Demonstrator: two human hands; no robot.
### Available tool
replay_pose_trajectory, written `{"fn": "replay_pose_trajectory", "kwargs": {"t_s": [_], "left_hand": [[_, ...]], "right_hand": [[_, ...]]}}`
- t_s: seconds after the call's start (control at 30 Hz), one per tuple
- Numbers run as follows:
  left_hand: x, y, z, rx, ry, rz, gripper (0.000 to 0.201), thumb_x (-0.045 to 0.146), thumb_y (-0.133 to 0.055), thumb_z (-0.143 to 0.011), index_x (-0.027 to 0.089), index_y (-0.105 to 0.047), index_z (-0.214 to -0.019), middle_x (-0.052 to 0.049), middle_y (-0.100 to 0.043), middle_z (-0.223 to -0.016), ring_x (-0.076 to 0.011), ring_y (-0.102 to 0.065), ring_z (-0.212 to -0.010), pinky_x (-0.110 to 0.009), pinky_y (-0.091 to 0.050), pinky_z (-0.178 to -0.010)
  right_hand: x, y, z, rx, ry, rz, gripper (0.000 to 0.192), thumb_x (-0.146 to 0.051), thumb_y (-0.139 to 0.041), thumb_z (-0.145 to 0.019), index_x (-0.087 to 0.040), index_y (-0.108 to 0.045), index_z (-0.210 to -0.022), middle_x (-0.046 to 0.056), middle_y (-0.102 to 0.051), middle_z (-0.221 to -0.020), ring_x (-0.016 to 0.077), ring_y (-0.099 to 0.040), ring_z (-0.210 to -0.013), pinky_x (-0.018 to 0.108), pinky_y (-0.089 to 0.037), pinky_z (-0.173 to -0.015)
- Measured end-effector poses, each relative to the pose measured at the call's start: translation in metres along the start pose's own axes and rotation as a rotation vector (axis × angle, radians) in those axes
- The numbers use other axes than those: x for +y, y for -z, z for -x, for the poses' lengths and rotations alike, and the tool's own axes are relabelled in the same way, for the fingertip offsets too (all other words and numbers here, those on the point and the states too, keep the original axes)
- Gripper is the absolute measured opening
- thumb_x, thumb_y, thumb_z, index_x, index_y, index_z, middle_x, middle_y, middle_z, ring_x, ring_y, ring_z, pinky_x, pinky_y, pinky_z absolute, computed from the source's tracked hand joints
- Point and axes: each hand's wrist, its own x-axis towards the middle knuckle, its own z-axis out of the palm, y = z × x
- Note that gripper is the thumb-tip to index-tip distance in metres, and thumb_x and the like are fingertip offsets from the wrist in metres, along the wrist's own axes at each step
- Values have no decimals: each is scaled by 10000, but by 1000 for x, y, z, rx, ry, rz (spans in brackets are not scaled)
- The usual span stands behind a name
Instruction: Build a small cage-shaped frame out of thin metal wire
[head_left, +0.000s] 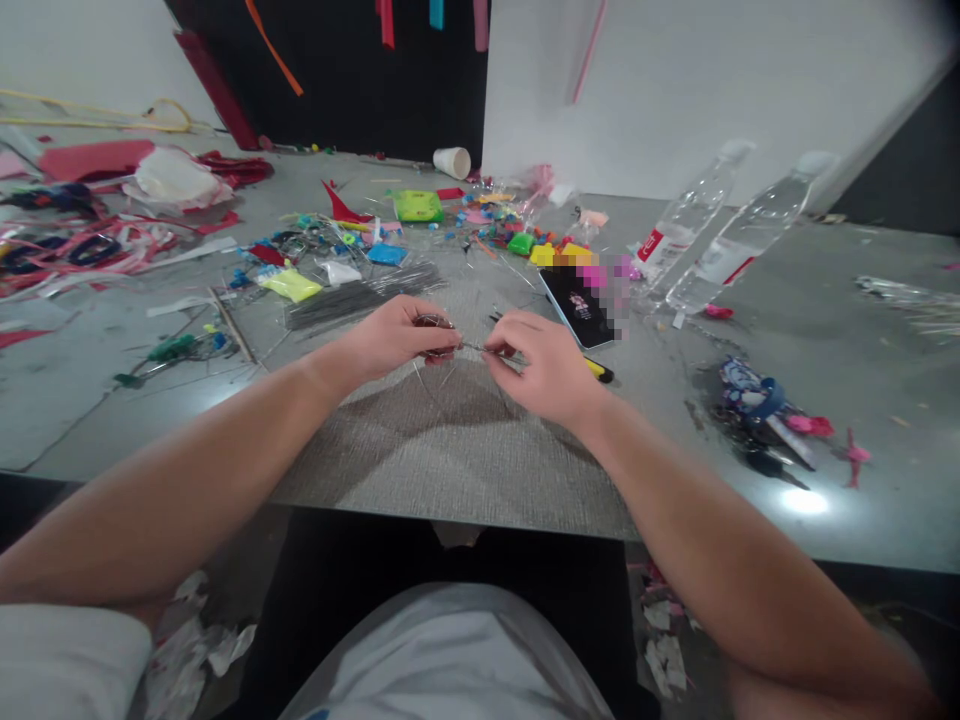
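My left hand (401, 338) is closed in a pinch on a thin bent wire piece (436, 322), with fine wire ends sticking out below it. Close beside it, my right hand (541, 362) pinches the thin wire that spans the small gap between both hands. From behind my right hand a yellow and black handle (600, 370) pokes out; whether the hand touches it I cannot tell. Both hands are just above a grey textured mat (450, 460). Behind my left hand lies a bundle of straight dark wires (352, 302).
A phone (577, 305) lies beyond my right hand, near two clear bottles (757, 235). Colourful clay packets (416, 207) and small scraps cover the back. Pink ribbons (97, 250) are heaped left. Scissors (791, 440) and a patterned bundle (746, 388) lie right.
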Motion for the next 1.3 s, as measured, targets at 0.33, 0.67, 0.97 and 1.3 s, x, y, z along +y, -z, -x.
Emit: {"fn": "replay_pose_trajectory", "kwargs": {"t_s": [0.33,0.67,0.97,1.3], "left_hand": [[0,-7,0,68,52,79,216,251,-711,-837,175,-666,-640,-7,-607,-610,-102,-539,-539,-253,-416,-515],[4,-1,2,26,-444,-510,148,294,-713,-874,187,-728,-772,-31,-699,-750,-141,-604,-689,-294,-457,-669],[1,-1,5,16,-253,-398,220,334,-715,-864,181,-689,-708,-2,-602,-659,-125,-520,-617,-272,-382,-576],[5,-2,4,18,-359,-390,169,289,-726,-882,166,-700,-769,-21,-657,-746,-126,-552,-702,-274,-413,-644]], "right_hand": [[3,0,2,20,99,151,188,-163,-535,-961,-214,-594,-790,65,-647,-867,211,-576,-850,371,-445,-791],[18,5,-4,-264,-548,-499,87,-280,-655,-850,-197,-657,-825,-15,-623,-705,128,-542,-622,286,-412,-591],[18,6,-1,-306,-631,-746,101,-274,-737,-822,-191,-683,-840,-14,-637,-680,118,-549,-591,275,-440,-562],[22,9,0,-386,-723,-1025,171,-309,-795,-822,-172,-693,-838,-9,-653,-704,113,-572,-606,262,-449,-560]]}}
